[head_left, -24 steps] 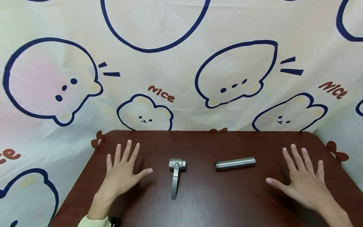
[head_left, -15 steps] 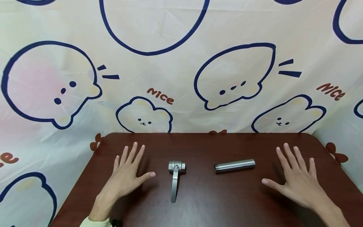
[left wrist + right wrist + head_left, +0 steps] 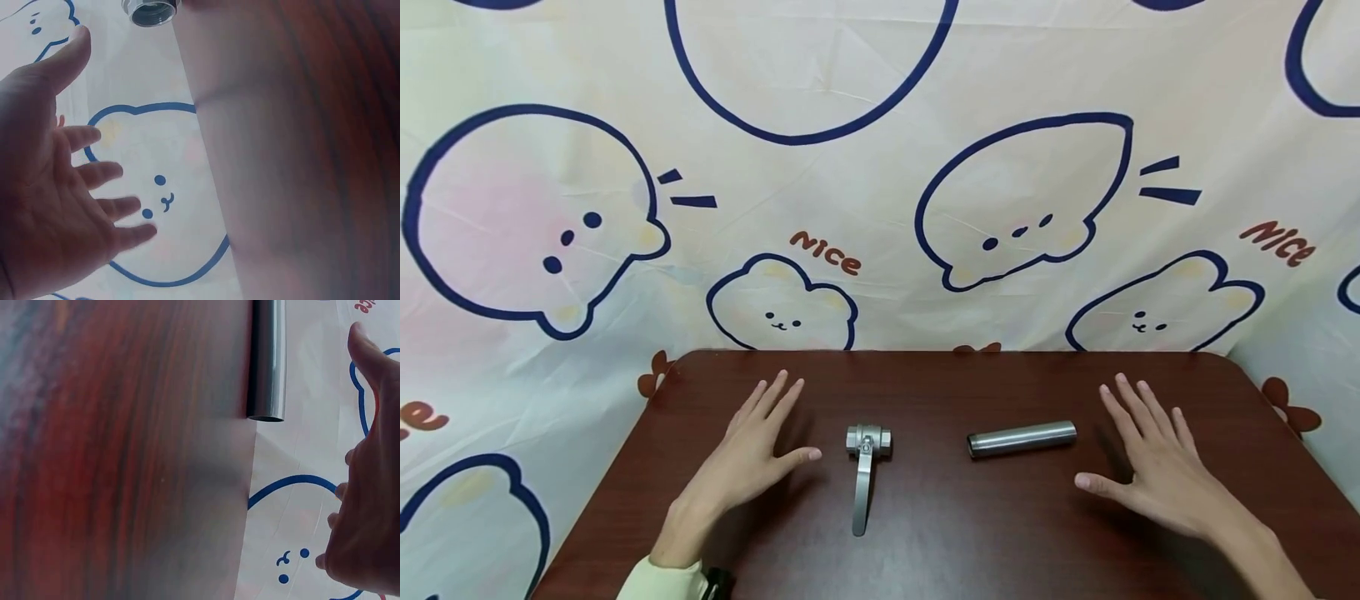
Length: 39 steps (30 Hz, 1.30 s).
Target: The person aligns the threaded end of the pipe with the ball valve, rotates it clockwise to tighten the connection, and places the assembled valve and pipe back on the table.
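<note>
A metal ball valve [image 3: 867,454] with a long lever handle lies near the middle of the table, its lever toward the near edge. To its right lies a short steel pipe [image 3: 1022,439], slightly slanted. My left hand [image 3: 748,454], fingers spread, is held above the table left of the valve, touching nothing. Right of the pipe, my right hand [image 3: 1165,471] hovers with its fingers extended and thumb toward the pipe. One threaded end of the valve [image 3: 152,12] shows at the top of the left wrist view. In the right wrist view the pipe [image 3: 269,362] appears near the thumb.
The dark reddish-brown table [image 3: 955,525] has rounded far corners. Behind it and at its sides hangs a pale cloth [image 3: 880,192] with blue cartoon outlines. A light sleeve [image 3: 662,579] and a black band [image 3: 718,582] sit at the left wrist.
Both hands have moved inward, the left one rightward toward the valve and the right one leftward toward the pipe. The valve and the pipe stay where they were on the table.
</note>
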### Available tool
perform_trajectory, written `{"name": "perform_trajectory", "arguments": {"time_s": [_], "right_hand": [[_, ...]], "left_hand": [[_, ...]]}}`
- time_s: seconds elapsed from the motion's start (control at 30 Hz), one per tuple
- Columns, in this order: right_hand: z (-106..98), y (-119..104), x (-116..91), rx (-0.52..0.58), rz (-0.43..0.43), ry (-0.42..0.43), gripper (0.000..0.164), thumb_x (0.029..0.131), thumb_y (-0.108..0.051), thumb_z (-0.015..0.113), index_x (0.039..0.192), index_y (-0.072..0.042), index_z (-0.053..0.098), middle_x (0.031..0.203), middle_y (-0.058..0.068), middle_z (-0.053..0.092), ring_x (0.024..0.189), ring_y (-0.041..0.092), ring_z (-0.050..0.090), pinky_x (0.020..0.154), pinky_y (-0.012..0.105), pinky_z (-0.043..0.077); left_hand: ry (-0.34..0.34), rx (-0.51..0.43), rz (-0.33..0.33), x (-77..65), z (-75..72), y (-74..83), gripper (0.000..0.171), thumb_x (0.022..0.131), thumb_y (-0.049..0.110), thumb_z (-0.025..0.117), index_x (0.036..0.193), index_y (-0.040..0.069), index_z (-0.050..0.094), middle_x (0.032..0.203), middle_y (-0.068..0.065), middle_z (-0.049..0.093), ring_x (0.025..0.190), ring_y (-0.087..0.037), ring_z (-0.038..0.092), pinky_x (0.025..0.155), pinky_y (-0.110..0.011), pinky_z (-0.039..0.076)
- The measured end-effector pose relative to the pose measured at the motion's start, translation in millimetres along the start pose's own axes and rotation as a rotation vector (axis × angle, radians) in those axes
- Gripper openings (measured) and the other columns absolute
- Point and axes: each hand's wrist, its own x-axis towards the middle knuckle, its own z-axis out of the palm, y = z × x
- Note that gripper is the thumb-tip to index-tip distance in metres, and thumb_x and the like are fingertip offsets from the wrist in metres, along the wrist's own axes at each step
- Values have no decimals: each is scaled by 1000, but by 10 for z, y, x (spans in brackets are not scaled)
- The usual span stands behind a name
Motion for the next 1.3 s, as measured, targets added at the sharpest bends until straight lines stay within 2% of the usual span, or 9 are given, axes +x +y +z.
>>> {"name": "perform_trajectory", "arguments": {"time_s": [0.2, 0.5, 0.73, 0.9, 1.0, 1.1, 1.13, 1.23, 1.3], "right_hand": [[-31, -3, 55, 98, -63, -33, 124, 88, -60, 81, 174, -18, 2, 182, 18, 1, 168, 40, -10, 129, 66, -21], [-99, -23, 151, 192, -129, -29, 123, 86, -52, 87, 174, -24, 7, 182, 13, 6, 169, 37, -4, 133, 69, -6], [-71, -98, 233, 229, -159, -39, 119, 85, -53, 89, 174, -26, 14, 182, 11, 10, 169, 37, -1, 132, 71, 2], [-50, -130, 243, 259, -168, -42, 118, 82, -51, 91, 173, -29, 18, 182, 6, 13, 169, 35, 3, 125, 79, 18], [-39, -137, 232, 259, -158, -30, 118, 80, -52, 93, 172, -33, 21, 182, 0, 14, 169, 31, 6, 133, 53, 23], [-34, -149, 236, 252, -150, -29, 118, 79, -53, 94, 171, -35, 23, 181, -3, 16, 169, 28, 9, 130, 46, 28], [-31, -152, 242, 253, -148, -32, 118, 78, -53, 94, 171, -35, 23, 181, -3, 17, 169, 28, 9, 130, 48, 29], [-25, -164, 265, 260, -149, -52, 116, 79, -54, 93, 171, -35, 25, 181, -1, 19, 168, 32, 13, 116, 75, 37], [-11, -163, 284, 266, -152, -56, 114, 79, -54, 93, 170, -35, 28, 180, 2, 23, 167, 35, 17, 112, 78, 39]], "left_hand": [[-48, -109, 43, 87, 5, 44, 102, 90, 47, 85, 171, 24, 28, 180, -11, 22, 165, -45, 20, 121, -73, 37], [-44, -123, 99, 232, 17, 161, 93, 92, 38, 86, 168, 18, 37, 175, -14, 35, 156, -43, 42, 120, -66, 43], [-48, -136, 126, 240, 37, 198, 91, 91, 31, 88, 167, 15, 40, 173, -15, 38, 155, -40, 45, 119, -62, 46], [-61, -194, 148, 223, 80, 198, 91, 90, 29, 88, 167, 16, 40, 173, -15, 39, 155, -39, 46, 118, -60, 48], [-70, -226, 159, 218, 110, 216, 90, 90, 28, 88, 166, 17, 40, 172, -16, 40, 155, -38, 46, 119, -60, 47], [-78, -245, 175, 230, 138, 238, 89, 91, 28, 87, 166, 17, 41, 171, -15, 42, 155, -37, 46, 120, -60, 45], [-81, -251, 183, 236, 144, 245, 88, 91, 28, 87, 166, 17, 42, 171, -15, 43, 155, -37, 46, 121, -60, 45], [-93, -274, 196, 253, 154, 265, 86, 91, 26, 87, 165, 17, 43, 169, -14, 45, 155, -36, 47, 121, -60, 44], [-98, -288, 210, 264, 158, 276, 84, 92, 23, 87, 164, 17, 45, 168, -13, 48, 153, -36, 49, 121, -60, 45]]}}
